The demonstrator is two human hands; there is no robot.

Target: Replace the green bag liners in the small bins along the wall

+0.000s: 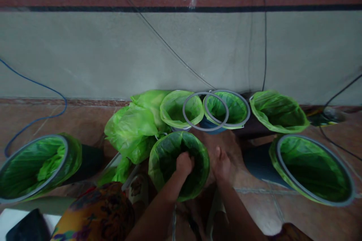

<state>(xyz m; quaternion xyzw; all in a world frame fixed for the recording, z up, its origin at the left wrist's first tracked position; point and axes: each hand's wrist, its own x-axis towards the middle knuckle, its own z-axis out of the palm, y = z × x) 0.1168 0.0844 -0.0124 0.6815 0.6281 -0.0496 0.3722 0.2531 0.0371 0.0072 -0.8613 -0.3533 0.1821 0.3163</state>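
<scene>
A bin with a light-green bag liner folded over its rim stands between my feet. My left hand is inside its mouth, closed in a fist, with no object visible in it. Just right of the bin is my right hand, empty, its fingers loosely bent and slightly apart. Beyond the bin, a loose grey ring lies across the tops of a lined bin and a second lined bin that has its own grey ring on. The fingertips of my left hand are hidden.
A heap of green bags lies at left. Ringed, lined bins stand far left and right; another lined bin is by the wall. A blue cable crosses the tiled floor. A dark phone-like object sits lower left.
</scene>
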